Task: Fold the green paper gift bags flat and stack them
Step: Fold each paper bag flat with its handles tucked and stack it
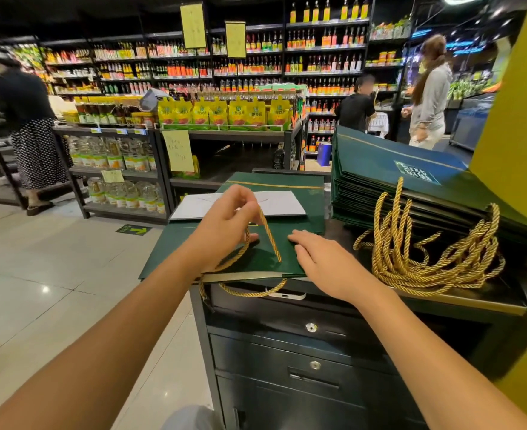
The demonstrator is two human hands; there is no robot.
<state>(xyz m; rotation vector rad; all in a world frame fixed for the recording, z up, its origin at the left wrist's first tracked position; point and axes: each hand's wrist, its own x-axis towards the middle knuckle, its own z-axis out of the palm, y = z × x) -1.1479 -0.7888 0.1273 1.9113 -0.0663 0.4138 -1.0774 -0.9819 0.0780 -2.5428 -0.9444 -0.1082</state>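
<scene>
Left hand (225, 225) pinches gold handle (270, 237)

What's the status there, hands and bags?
Left hand pinching gold rope handle. Right hand flat, pressing green bag on cabinet. Folded stack at right; white paper lies on the bag behind.

A: Bright, even shop lighting from overhead; a lamp glares off the pale floor tiles (45, 289).

B: Shadows are soft. The wide lens bends the shelves (175, 60) and the yellow pillar (516, 144) at the edges; far bottles are smeared, one face blurred.
</scene>
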